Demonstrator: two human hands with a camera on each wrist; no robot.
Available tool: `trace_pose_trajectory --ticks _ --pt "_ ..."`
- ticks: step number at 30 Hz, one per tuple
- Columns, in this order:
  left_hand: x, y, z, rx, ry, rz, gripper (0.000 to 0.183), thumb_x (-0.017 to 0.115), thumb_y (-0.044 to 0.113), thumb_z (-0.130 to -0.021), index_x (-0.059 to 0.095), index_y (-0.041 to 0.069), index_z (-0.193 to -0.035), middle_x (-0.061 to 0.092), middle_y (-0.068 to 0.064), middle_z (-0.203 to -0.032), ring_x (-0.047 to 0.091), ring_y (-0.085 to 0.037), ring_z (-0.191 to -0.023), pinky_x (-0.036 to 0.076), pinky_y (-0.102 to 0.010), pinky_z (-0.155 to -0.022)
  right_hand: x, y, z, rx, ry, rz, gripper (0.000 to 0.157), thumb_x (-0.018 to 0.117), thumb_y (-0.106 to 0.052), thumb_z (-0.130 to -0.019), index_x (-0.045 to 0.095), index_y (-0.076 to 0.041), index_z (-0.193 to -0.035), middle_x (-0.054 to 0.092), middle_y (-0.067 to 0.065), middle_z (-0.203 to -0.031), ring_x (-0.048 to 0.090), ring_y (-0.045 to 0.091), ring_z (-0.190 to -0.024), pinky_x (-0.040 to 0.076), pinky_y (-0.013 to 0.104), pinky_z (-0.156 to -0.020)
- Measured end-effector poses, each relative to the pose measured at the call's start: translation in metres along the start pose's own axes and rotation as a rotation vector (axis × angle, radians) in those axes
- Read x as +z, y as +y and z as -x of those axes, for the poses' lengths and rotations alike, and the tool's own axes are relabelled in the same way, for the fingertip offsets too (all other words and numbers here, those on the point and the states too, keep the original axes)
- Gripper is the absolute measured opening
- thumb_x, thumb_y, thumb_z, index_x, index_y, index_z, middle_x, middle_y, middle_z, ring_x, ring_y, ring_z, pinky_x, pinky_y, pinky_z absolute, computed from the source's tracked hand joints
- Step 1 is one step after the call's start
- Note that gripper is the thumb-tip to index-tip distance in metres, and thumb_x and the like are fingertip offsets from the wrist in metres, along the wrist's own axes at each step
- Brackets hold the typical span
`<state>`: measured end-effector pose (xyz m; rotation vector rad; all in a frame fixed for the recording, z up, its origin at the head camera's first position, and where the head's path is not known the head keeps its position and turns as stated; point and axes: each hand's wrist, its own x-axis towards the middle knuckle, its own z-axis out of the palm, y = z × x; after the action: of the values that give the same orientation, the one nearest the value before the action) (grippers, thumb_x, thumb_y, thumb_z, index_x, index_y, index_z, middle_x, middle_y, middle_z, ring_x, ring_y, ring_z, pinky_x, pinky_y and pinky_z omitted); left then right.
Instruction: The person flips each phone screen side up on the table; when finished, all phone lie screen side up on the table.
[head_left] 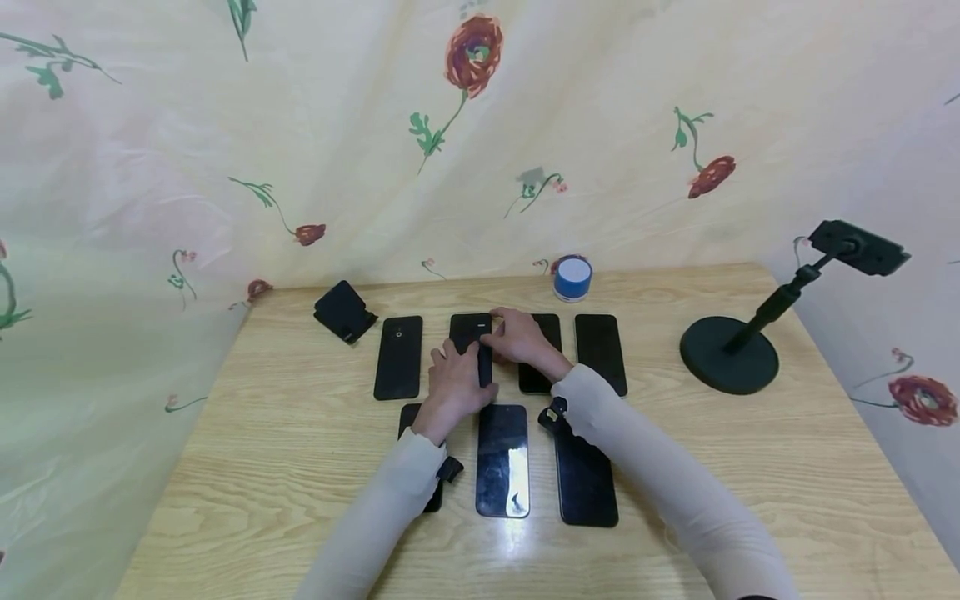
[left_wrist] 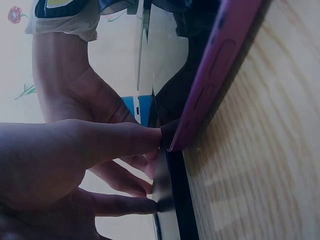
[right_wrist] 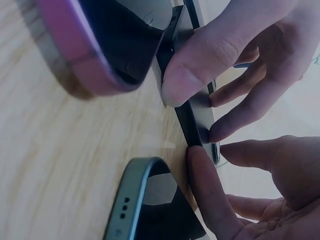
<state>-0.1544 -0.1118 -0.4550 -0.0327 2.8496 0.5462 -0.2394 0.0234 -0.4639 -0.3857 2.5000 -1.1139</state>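
Observation:
A black phone point(head_left: 471, 323) lies in the back row, partly covered by both hands. My left hand point(head_left: 455, 385) grips it, thumb at the near edge and fingertips on the upper face. My right hand point(head_left: 521, 337) pinches its right end between thumb and finger, as the right wrist view shows. The dark slab point(right_wrist: 202, 115) appears layered there; whether this is a case or a second part I cannot tell. Just in front lies a phone with a pink-purple side point(left_wrist: 212, 80), its glossy screen point(head_left: 502, 467) facing up.
More phones lie around: one point(head_left: 398, 358) left, two point(head_left: 551, 333) point(head_left: 601, 354) right, one point(head_left: 587, 483) under the right forearm, one point(head_left: 408, 415) under the left. Behind are a folded black item point(head_left: 345, 312) and a blue tape roll point(head_left: 573, 279). A black stand point(head_left: 730, 356) is at right.

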Motion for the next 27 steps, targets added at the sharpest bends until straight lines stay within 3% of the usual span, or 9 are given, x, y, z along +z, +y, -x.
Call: trace_pose_trajectory --ticks 12,27 --pt "-0.0016 0.0047 -0.0025 -0.017 0.007 0.033 0.077 0.083 0.032 -0.086 0.051 0.007 -0.152 0.043 -0.032 -0.147 0.043 -0.052 -0.131 0.049 -0.066 -0.099 0.0007 0.0055 -0.0050 0.034 -0.011 -0.084 0.062 0.066 -0.020 -0.102 0.043 0.000 -0.155 0.077 0.014 -0.092 0.072 0.014 -0.066 0.055 0.023 -0.062" --pt "-0.0002 0.0046 -0.0064 -0.036 0.024 0.035 0.079 0.084 0.035 -0.084 0.053 0.008 -0.151 0.045 -0.032 -0.144 0.046 -0.051 -0.128 0.053 -0.065 -0.093 0.0029 0.0039 -0.0031 0.048 0.008 -0.100 0.061 0.065 -0.022 -0.102 0.045 0.002 -0.154 0.078 0.014 -0.092 0.071 0.012 -0.065 0.054 0.022 -0.062"
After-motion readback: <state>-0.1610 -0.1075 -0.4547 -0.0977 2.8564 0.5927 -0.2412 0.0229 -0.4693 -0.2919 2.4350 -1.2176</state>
